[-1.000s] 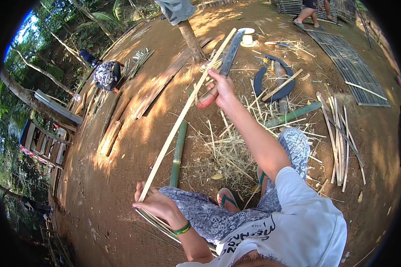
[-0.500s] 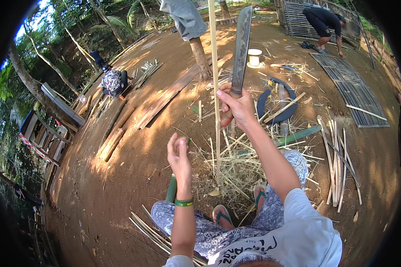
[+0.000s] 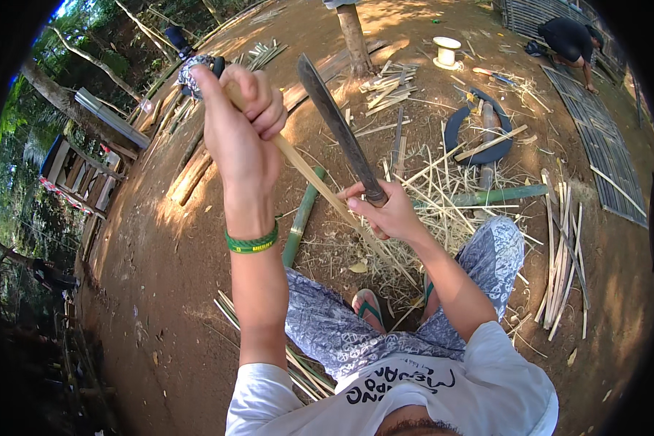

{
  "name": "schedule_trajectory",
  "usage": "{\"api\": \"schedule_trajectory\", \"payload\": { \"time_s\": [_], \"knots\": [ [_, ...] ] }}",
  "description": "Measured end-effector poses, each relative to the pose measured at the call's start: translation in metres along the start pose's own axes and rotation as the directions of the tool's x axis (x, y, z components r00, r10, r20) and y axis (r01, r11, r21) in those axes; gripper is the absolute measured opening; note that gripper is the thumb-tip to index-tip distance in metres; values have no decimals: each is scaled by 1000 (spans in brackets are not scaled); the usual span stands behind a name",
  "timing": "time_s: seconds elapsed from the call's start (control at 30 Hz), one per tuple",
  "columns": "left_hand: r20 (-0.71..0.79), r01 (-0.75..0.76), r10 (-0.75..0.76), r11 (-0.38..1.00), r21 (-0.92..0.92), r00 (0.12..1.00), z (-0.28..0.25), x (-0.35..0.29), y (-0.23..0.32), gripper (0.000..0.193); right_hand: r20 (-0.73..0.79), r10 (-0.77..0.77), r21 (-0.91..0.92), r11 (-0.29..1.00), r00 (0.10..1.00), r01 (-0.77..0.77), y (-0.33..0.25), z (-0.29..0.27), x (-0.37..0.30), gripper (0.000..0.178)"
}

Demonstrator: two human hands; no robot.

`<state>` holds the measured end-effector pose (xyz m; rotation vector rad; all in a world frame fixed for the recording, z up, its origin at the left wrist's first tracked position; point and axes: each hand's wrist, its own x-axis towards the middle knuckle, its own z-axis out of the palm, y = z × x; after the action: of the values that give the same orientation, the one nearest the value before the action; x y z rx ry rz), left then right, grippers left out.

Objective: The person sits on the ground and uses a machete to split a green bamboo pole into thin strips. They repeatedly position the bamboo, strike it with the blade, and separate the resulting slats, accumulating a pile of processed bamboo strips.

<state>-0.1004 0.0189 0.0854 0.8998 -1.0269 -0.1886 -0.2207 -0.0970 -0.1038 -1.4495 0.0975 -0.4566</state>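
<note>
My left hand (image 3: 243, 120), raised high at the left, is closed around the upper end of a long pale bamboo strip (image 3: 307, 170). The strip slants down to the right, past my other hand, toward the ground between my feet. My right hand (image 3: 394, 215) grips the handle of a machete (image 3: 334, 120), its dark blade tilted up and to the left. Fingers of that hand lie beside the strip; whether they touch it I cannot tell. Thin bamboo shavings (image 3: 385, 265) lie in a heap below, near my sandalled feet (image 3: 369, 308).
Green bamboo pieces (image 3: 304, 218) lie close by. At the right are cut strips (image 3: 559, 261), a dark ring (image 3: 495, 152) and a slatted panel (image 3: 596, 131). A spool (image 3: 446, 52) stands beyond. One person (image 3: 565, 38) bends at the far right; another (image 3: 196, 71) is at the far left.
My left hand, earlier free and apart, has risen and taken hold of the strip's upper part. The strip now slants instead of standing upright. The machete has tipped to the left.
</note>
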Motion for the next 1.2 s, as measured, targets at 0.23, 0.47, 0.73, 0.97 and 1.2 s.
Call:
{"api": "schedule_trajectory", "payload": {
  "time_s": [0.23,0.47,0.73,0.97,1.2],
  "knots": [
    [-389,-234,297,951,202,872,6,-116,-14,46,52,228,38,972,972,-230,5,33,-83,45],
    [-351,-263,291,956,128,890,38,-153,-5,39,117,172,13,985,978,-175,-29,50,-130,43],
    [-469,-391,492,870,301,733,56,-187,-18,40,125,151,-187,974,981,-126,-28,46,-160,38],
    [-422,-441,490,871,214,763,60,-204,-25,42,195,39,-204,979,980,2,-21,42,-166,32],
    [-446,-456,498,866,208,744,57,-204,-28,43,70,10,-290,957,998,11,-17,49,-162,36]
  ]
}}
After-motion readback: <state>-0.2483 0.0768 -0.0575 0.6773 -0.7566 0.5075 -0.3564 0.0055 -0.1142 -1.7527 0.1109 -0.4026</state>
